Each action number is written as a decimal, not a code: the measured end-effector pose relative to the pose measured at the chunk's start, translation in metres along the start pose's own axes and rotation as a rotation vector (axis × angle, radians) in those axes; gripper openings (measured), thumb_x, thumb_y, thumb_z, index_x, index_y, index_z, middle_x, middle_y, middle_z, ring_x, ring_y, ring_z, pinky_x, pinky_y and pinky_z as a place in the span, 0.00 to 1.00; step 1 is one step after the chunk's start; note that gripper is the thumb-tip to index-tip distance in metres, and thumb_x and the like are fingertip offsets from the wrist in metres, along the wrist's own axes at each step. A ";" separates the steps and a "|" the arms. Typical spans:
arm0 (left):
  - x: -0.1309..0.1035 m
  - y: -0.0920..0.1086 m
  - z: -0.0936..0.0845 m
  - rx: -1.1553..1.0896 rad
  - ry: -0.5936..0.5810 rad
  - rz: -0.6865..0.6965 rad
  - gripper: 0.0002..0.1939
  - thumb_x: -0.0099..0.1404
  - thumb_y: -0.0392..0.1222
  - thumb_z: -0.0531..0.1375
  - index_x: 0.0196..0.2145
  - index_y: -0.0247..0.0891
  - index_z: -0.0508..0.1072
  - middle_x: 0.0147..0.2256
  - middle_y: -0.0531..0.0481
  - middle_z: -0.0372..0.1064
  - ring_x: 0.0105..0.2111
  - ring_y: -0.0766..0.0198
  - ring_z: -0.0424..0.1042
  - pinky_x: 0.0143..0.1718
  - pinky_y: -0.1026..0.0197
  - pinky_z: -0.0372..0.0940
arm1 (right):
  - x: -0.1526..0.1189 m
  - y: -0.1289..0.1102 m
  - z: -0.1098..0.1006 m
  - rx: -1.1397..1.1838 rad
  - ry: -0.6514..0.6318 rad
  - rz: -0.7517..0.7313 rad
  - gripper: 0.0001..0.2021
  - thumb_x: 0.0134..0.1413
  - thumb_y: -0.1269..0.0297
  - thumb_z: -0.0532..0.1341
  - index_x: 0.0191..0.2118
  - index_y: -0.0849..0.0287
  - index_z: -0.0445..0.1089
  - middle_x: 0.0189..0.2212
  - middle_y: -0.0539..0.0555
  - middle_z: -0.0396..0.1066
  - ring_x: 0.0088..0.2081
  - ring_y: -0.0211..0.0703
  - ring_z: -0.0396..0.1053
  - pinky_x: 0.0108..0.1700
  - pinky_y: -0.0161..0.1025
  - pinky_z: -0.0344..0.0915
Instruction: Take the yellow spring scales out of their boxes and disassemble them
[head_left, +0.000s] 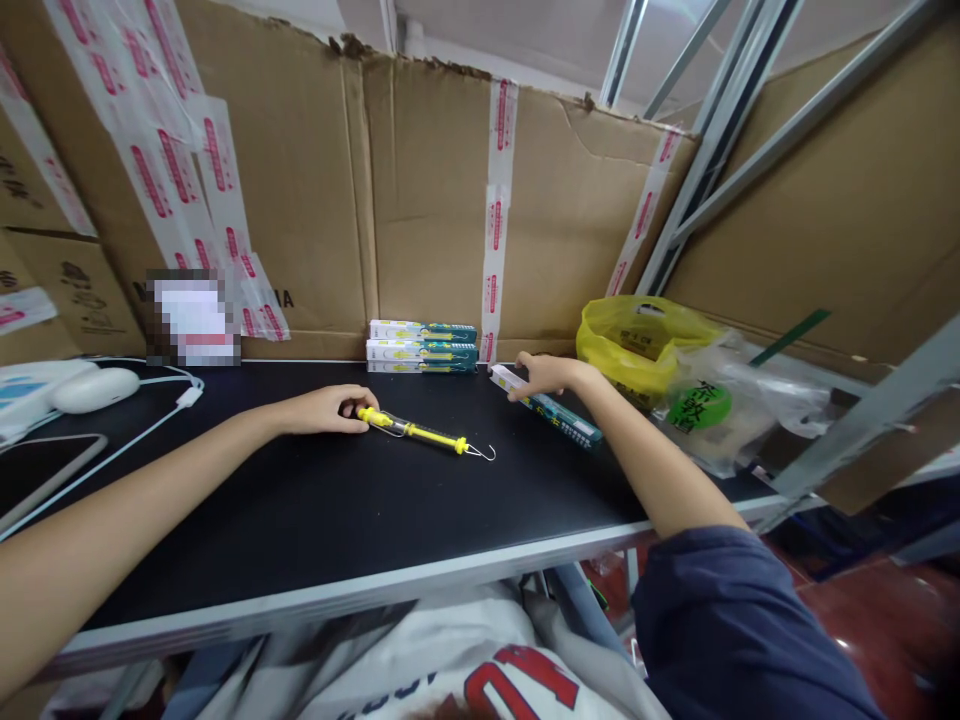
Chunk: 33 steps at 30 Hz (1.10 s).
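A yellow spring scale (pixel 427 432) with a clear tube lies across the black tabletop, its metal hook pointing right. My left hand (pixel 335 409) is closed round the scale's left end, thumb on the near side. Farther right, a slim white and green box (pixel 564 420) lies slantwise on the table. My right hand (pixel 546 374) grips that box from above near its white left end, and the fingers partly cover it. Behind, between my hands, several similar boxes (pixel 421 352) are stacked against the cardboard wall.
The black table (pixel 337 520) has a pale front edge. A yellow plastic bag (pixel 637 335) and a clear plastic bag (pixel 712 405) lie at right beside a metal shelf post (pixel 847 440). White cables, a white rounded device (pixel 96 389) and a phone-like object (pixel 45 475) are at left.
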<state>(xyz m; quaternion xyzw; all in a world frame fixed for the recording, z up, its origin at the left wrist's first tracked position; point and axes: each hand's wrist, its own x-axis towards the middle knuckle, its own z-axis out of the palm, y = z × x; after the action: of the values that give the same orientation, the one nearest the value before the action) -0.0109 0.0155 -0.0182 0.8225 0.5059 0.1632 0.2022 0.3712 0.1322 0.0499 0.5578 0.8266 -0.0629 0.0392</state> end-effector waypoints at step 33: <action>0.001 -0.008 0.003 -0.678 0.135 -0.125 0.21 0.57 0.54 0.64 0.43 0.41 0.68 0.46 0.45 0.74 0.43 0.57 0.75 0.40 0.60 0.67 | -0.004 -0.046 0.033 -0.087 0.277 -0.286 0.17 0.63 0.53 0.52 0.43 0.59 0.71 0.42 0.57 0.74 0.43 0.43 0.70 0.43 0.35 0.62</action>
<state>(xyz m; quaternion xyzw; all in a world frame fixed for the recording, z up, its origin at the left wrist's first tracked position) -0.0155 0.0193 -0.0251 0.6634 0.4847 0.3631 0.4395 0.3300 0.1065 0.0209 0.4357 0.8969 0.0454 -0.0601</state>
